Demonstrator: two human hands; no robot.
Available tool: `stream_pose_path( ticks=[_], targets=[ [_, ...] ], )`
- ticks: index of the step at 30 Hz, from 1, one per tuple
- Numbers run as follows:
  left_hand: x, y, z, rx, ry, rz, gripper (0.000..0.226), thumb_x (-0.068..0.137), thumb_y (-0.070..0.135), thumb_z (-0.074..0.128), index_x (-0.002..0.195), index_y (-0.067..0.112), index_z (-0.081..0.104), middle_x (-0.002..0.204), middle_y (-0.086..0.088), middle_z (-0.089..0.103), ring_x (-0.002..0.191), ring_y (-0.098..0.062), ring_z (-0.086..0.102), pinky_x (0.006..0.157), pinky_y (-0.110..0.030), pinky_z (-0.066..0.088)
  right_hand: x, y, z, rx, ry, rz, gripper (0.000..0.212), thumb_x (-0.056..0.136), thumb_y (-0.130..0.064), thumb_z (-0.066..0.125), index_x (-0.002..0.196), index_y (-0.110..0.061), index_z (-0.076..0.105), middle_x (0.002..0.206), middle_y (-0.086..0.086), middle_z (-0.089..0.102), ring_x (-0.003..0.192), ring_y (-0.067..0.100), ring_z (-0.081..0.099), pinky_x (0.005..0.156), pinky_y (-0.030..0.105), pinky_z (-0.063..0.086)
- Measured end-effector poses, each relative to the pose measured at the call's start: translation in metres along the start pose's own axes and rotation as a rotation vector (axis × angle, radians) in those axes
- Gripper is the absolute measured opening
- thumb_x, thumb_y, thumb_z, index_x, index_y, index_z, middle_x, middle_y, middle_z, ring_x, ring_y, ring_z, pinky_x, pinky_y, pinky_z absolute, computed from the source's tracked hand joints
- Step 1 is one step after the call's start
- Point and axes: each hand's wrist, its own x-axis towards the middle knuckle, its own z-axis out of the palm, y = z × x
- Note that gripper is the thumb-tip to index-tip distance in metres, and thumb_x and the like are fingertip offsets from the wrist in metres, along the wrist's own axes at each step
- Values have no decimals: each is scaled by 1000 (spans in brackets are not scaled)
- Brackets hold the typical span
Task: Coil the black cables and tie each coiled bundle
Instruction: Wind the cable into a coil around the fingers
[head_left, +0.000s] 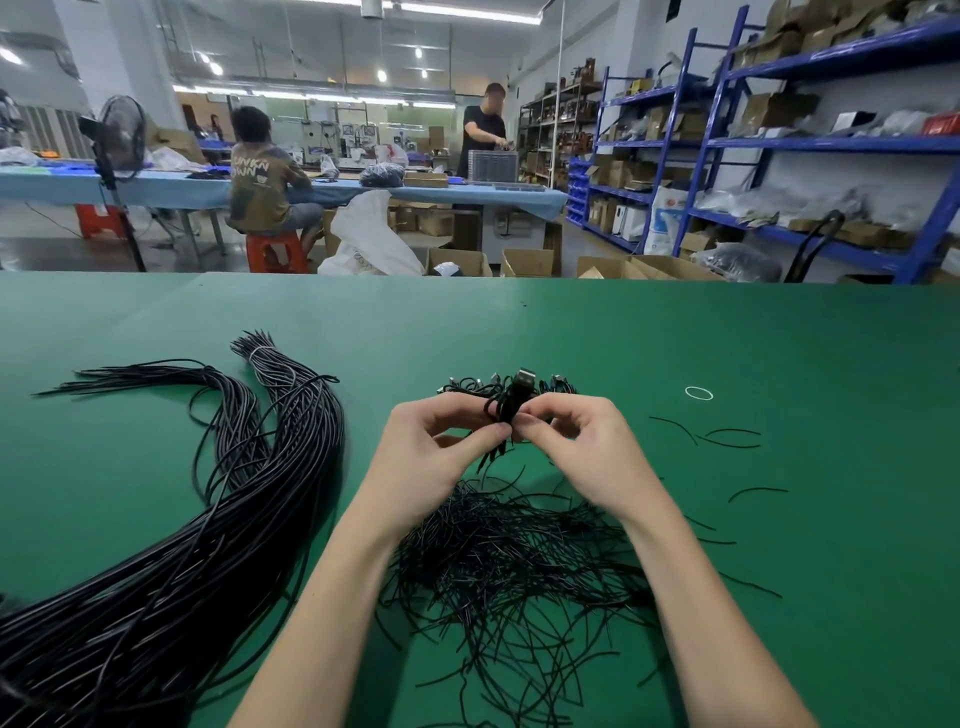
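Coiled bundle (511, 402) sitting mid-air over green table (675, 332), above tie pile (514, 561). Left hand (441, 452) and right hand (566, 441) both pinching its waist. Looking light, floppy, springy, probably wanting to uncoil; best gripping at middle, not plug ends.

2 bare forearms, no sleeves, left hand (436, 457), right hand (576, 447)

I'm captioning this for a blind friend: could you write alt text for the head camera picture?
Two hands, left hand and right hand, pinch a small coiled black cable bundle above a green table. Loose black ties lie beneath; long black cables lie at left.
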Motion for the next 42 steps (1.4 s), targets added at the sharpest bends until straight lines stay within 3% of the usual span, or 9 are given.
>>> stream_pose_path(
  ticks=[3,9,13,18,23,32,35,39,42],
  targets=[
    [-1,-2,-2,33,-15,18,14,85,13,79,95,23,79,95,2,77,94,-15,72,78,-24,55,0,0,-2,253,-123,161,29,96,-16,67,70,-25,76,63,-9,63,48,4,36,46,14,27],
    [-4,-9,-1,230,-11,41,14,83,18,81,94,27,80,94,9,75,92,-10,70,76,-31,56,4,6,3,359,-127,551,19,96,-7,60,83,-12,73,68,-2,67,45,2,41,37,13,23],
    [-3,-9,0,173,10,-5,13,84,18,80,94,25,81,95,9,77,93,-10,71,79,-27,57,3,10,2,809,-226,735,14,100,-4,52,96,-4,65,69,1,63,44,1,38,32,10,24],
    [-4,-9,5,-24,95,-208,11,84,19,79,95,18,80,91,2,79,80,-3,69,68,-17,52,-1,12,-5,237,-248,284,7,98,-21,68,101,-17,72,84,-11,73,55,7,52,46,15,36],
    [-2,-8,5,-169,119,-332,18,82,20,78,97,9,78,85,1,76,76,-3,65,71,-22,53,-3,10,-4,-183,-56,-88,7,90,-45,73,88,-40,68,88,-24,70,54,14,47,58,24,49],
    [1,2,6,-240,104,-317,44,65,35,81,100,8,78,94,-1,77,82,-3,67,70,-20,52,-5,12,12,-307,239,-330,15,95,-44,56,87,-35,64,82,-19,65,58,13,50,58,32,47],
    [2,3,12,-176,128,-283,27,76,24,81,99,11,79,96,-2,78,87,-5,69,70,-20,53,1,9,19,-101,250,-86,23,91,-33,59,72,-22,64,65,-13,59,55,7,44,53,26,37],
    [2,0,13,-56,118,-286,15,81,16,81,96,15,80,89,3,79,80,-1,68,62,-14,50,6,5,16,724,-51,677,25,94,-18,58,70,-14,60,61,-5,49,42,4,29,35,16,16],
    [0,-4,13,-115,156,-411,19,80,19,82,98,14,79,91,2,79,79,-3,69,59,-14,49,4,11,9,328,-102,513,22,98,-34,63,81,-21,69,70,-9,63,46,3,43,41,17,29]
  ],
)
